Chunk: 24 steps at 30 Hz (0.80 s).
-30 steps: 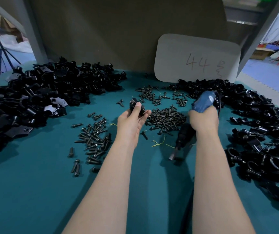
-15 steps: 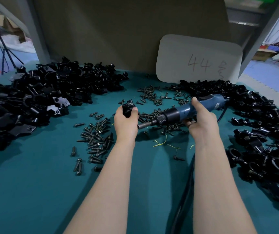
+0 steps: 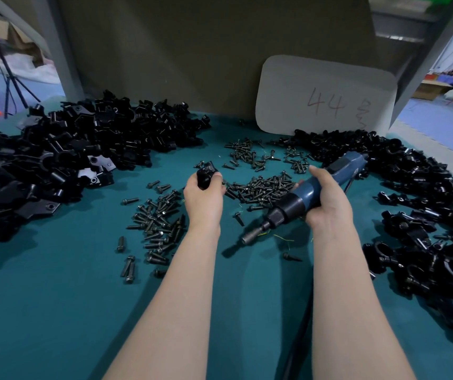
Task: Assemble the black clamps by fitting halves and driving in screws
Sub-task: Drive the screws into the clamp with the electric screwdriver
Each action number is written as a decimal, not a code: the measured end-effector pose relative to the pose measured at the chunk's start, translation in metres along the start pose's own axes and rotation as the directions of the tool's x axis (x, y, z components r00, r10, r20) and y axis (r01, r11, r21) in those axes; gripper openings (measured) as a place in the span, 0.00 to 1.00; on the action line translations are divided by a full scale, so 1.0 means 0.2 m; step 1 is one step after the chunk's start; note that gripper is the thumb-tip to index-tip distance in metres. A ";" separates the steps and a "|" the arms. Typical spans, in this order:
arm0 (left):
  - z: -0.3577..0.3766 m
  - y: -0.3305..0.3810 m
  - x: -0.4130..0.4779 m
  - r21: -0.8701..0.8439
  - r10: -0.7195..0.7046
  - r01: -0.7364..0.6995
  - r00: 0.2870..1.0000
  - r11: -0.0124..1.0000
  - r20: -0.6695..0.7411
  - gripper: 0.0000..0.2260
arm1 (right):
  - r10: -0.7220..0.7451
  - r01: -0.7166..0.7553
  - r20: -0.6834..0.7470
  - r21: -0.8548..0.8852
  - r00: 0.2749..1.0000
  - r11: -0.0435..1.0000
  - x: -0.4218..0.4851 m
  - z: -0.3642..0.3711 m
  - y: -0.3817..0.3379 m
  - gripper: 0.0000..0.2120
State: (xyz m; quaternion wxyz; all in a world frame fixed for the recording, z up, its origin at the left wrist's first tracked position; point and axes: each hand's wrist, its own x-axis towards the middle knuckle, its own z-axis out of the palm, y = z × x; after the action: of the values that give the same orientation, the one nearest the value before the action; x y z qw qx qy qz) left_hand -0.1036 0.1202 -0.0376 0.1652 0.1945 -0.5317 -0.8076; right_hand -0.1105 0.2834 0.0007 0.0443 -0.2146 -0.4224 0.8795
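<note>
1. Head view: your left hand (image 3: 204,196) curls round one small black clamp (image 3: 206,174), held just above the middle of the surface (image 3: 55,297), toward its far edge.
2. Your right hand (image 3: 326,204) wraps the barrel of the blue driver (image 3: 304,197). Its bit slants down toward the near edge, apart from the clamp.
3. Expect the clamp to feel rigid, compact and light enough for one hand. Its glossy finish may slip, so pinch the body's sides and leave the screw hole exposed.
4. It looks black and shiny, with a rounded body and a flat lug on top; finer detail is too small to tell.
5. Loose screws (image 3: 261,187) lie between your hands. Clamp parts (image 3: 69,149) are heaped along the left edge and ringed clamps (image 3: 425,215) along the right.
</note>
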 end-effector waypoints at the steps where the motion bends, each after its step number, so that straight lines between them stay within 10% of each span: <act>1: 0.00 0.00 0.00 0.004 0.002 -0.002 1.000 1.000 0.001 0.03 | 0.013 -0.013 0.002 0.013 1.000 1.000 -0.01 0.00 0.00 0.10; 14: -0.01 -0.03 -0.01 0.485 0.226 -0.189 0.974 0.854 -0.018 0.18 | -0.074 0.099 -0.105 0.252 0.992 0.963 -0.06 0.03 -0.07 0.12; 24: -0.02 -0.05 0.00 0.527 0.272 -0.218 0.962 0.822 -0.025 0.14 | -0.103 0.146 -0.160 0.289 0.982 0.946 -0.03 0.03 -0.06 0.10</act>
State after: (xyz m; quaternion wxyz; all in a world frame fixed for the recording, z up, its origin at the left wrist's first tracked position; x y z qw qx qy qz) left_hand -0.1017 0.1214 -0.0474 0.2352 0.2015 -0.7413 -0.5954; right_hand -0.1086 0.2845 0.0151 0.1621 -0.2405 -0.2926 0.9112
